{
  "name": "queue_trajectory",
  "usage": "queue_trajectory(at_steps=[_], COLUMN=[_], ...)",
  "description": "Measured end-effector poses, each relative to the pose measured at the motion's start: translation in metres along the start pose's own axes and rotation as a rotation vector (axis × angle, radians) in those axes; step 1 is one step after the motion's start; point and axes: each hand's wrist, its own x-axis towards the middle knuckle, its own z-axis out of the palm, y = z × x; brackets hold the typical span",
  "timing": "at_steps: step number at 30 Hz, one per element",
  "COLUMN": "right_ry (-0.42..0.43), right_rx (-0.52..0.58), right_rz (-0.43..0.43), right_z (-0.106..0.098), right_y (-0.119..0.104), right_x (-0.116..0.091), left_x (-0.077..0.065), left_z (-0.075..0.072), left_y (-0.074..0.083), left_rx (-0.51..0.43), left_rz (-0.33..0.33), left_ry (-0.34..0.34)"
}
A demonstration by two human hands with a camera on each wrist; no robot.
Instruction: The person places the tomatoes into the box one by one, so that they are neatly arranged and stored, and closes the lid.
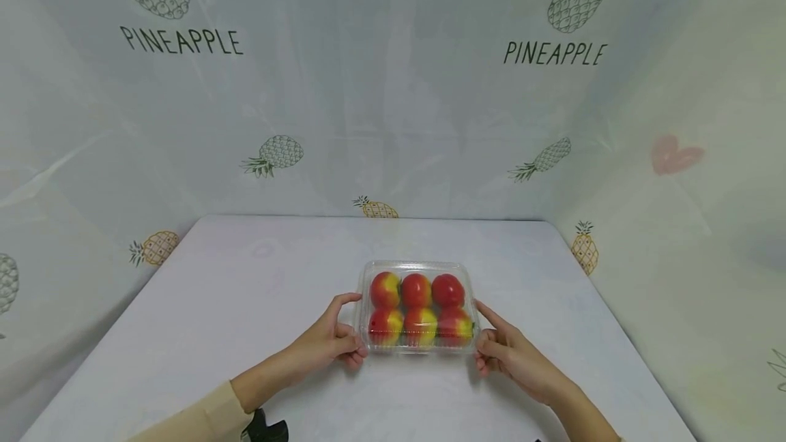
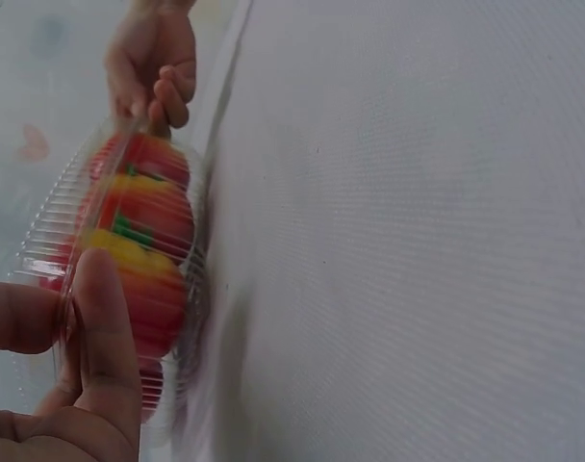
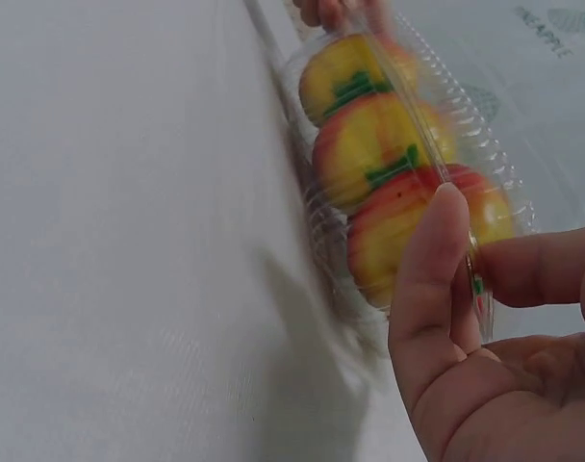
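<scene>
A clear plastic clamshell box (image 1: pixel 424 267) with a lid holds several red-and-yellow fruits (image 1: pixel 420 325) in two rows; green calyxes show on some in the wrist views. My left hand (image 1: pixel 322 348) grips the box's left edge, and in the left wrist view its thumb (image 2: pixel 102 318) pinches the rim against the fingers. On the opposite side, my right hand (image 1: pixel 514 359) holds the right edge. There the right thumb (image 3: pixel 435 250) lies along the rim, with a finger bent against the other side. Both hands are near the front corners, and shadows fall below them.
The box is over a white-covered table (image 1: pixel 276 264), near its middle. Pineapple-printed curtain cloth (image 1: pixel 393 87) hangs behind the table and along both sides. A black object (image 1: pixel 267 427) shows by the left sleeve at the bottom edge.
</scene>
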Motion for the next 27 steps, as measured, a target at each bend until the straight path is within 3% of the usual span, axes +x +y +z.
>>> queue_trajectory(at_steps=[16,27], right_ry=[0.017,0.038], right_rx=[-0.002,0.0], right_rz=[0.012,0.01], right_z=[-0.002,0.001], right_y=[-0.002,-0.002], right_x=[0.004,0.005], left_x=[0.001,0.008], left_z=[-0.002,-0.011], left_y=[0.002,0.0], left_rx=[0.045,0.0], left_rz=[-0.007,-0.088], left_ry=[0.018,-0.012])
